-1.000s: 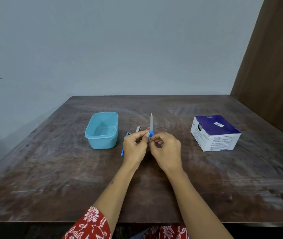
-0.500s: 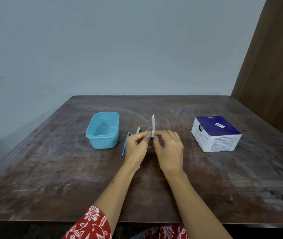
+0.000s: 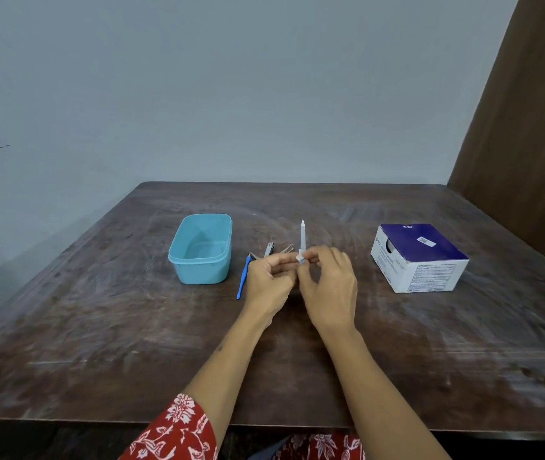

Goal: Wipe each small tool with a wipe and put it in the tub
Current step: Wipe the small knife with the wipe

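left hand (image 3: pixel 269 282) pinches the upright nail file (image 3: pixel 303 238) at its base; right hand (image 3: pixel 329 287) pinches a wipe (image 3: pixel 299 258) there.

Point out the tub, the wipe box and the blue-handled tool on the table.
tub (image 3: pixel 183 257): head view, near-left rim.
wipe box (image 3: pixel 410 242): head view, purple top face.
blue-handled tool (image 3: pixel 243 279): head view, middle of its handle.

Both hands' grip (image 3: pixel 301 260) on an upright pale tool (image 3: pixel 303 237), between teal tub (image 3: pixel 198 273) and wipe box (image 3: pixel 430 277).
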### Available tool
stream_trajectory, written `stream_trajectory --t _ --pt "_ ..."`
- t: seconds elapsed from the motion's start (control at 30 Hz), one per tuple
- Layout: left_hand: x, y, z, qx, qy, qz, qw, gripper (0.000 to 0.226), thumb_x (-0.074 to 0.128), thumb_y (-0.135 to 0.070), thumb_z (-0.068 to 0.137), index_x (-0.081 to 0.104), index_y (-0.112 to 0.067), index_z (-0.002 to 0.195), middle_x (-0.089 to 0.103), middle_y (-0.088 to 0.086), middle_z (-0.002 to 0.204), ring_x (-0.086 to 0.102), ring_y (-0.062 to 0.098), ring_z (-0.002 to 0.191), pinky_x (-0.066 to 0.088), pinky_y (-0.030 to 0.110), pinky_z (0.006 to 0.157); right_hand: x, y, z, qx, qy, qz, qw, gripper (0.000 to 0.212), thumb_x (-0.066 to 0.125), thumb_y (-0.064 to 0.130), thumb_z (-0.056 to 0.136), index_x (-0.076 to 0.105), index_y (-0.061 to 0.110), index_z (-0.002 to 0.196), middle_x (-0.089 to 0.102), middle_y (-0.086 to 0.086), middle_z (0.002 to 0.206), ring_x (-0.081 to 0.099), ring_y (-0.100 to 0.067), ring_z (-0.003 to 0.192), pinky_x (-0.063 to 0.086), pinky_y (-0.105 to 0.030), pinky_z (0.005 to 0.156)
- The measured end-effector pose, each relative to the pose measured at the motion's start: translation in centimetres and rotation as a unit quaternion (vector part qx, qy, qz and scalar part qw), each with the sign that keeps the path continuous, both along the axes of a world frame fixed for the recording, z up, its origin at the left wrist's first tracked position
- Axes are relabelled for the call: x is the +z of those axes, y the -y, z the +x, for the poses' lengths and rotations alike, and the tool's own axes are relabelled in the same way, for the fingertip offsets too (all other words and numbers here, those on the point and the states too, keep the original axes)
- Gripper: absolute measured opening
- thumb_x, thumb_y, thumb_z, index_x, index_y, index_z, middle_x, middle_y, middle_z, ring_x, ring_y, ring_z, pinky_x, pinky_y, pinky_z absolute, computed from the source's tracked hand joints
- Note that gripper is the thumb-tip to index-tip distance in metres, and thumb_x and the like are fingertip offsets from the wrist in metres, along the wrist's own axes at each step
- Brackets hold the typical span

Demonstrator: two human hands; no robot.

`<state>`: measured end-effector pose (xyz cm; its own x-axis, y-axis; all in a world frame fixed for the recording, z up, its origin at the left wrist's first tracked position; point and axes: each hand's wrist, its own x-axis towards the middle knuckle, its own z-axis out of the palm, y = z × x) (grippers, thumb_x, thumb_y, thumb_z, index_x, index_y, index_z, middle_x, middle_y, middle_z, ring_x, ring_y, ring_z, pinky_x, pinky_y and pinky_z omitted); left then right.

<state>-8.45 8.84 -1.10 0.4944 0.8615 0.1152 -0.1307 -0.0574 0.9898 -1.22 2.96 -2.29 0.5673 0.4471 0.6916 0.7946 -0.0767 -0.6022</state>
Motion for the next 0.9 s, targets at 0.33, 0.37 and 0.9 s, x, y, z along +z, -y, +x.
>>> stream_trajectory --t 0.33,0.37,0.9 --pt "0.6 0.9 -0.4 -0.021 -0.079 0.082 0.993 0.021 0.069 0.006 0.073 0.069 -0.015 0.077 0.070 0.012 0.077 0.068 0.023 0.074 0.059 0.035 0.072 0.6 0.1 0.1 -0.021 -0.056 0.101 0.993 0.014 0.060 0.000 0.083 0.066 0.009 0.093 0.060 -0.002 0.086 0.059 -0.016 0.075 0.051 -0.034 0.067" --pt "0.6 0.9 -0.4 -0.013 -0.085 0.100 0.991 0.020 0.069 0.005 0.073 0.069 -0.014 0.078 0.070 0.007 0.075 0.068 0.015 0.071 0.058 0.029 0.070 0.6 0.2 0.1 -0.016 -0.063 0.096 0.993 0.013 0.062 0.000 0.080 0.066 0.009 0.090 0.060 -0.001 0.084 0.058 -0.015 0.072 0.051 -0.033 0.066" --pt "0.5 1.2 -0.5 -0.009 -0.138 0.219 0.966 0.022 0.067 0.003 0.072 0.073 -0.008 0.091 0.070 -0.001 0.076 0.066 0.007 0.070 0.053 0.011 0.065 0.7 0.1 0.5 -0.040 -0.108 0.160 0.980 0.012 0.058 0.001 0.087 0.064 0.007 0.095 0.060 -0.002 0.090 0.056 -0.009 0.078 0.047 -0.021 0.069"
